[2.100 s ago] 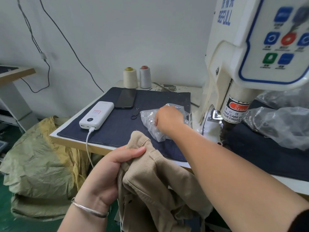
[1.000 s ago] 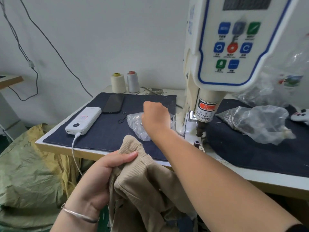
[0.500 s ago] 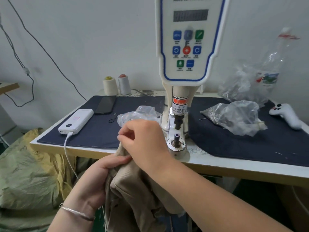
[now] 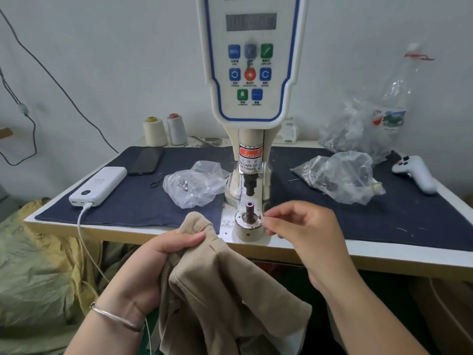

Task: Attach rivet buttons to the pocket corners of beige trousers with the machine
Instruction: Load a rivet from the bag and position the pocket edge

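Right hand moved beside the die, grip pinched; left hand grips crumpled beige trousers.

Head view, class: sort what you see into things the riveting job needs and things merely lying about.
Needed: beige trousers, gripped by left hand; rivet machine; its lower die post; right hand; bag of rivets.

Lying about: power bank; phone; thread cones; white controller.

Our single head-worn view, looking forward and down from close above our hands, squarely facing the tall white button machine, wide-angle.
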The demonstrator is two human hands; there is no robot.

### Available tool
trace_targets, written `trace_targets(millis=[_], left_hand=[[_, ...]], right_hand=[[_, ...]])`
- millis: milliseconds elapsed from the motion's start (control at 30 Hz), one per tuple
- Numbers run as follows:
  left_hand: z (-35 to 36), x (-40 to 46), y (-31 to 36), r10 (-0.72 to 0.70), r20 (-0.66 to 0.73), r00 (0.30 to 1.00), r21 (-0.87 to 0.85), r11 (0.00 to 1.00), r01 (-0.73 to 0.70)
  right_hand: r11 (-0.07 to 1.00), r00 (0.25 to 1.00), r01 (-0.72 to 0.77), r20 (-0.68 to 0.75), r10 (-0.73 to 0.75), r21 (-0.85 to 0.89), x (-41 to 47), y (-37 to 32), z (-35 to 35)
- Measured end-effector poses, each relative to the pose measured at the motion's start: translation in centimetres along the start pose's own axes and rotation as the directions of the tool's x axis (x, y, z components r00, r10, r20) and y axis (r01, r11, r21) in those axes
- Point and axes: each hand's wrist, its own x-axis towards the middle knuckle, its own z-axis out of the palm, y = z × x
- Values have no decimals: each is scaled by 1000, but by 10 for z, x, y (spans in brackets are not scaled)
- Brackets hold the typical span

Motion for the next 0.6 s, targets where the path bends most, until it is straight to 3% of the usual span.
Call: trace_targets(millis=[233,600], left_hand=[[5,4,-2,1,-9,1000,13,1000,0],[-5,3,-2,-16,-33,999,0,1000,16]], right_hand=[[981,983,-173,-53,178,93,13,18,-18],[973,985,-171,16,171,156,37,28,-7]])
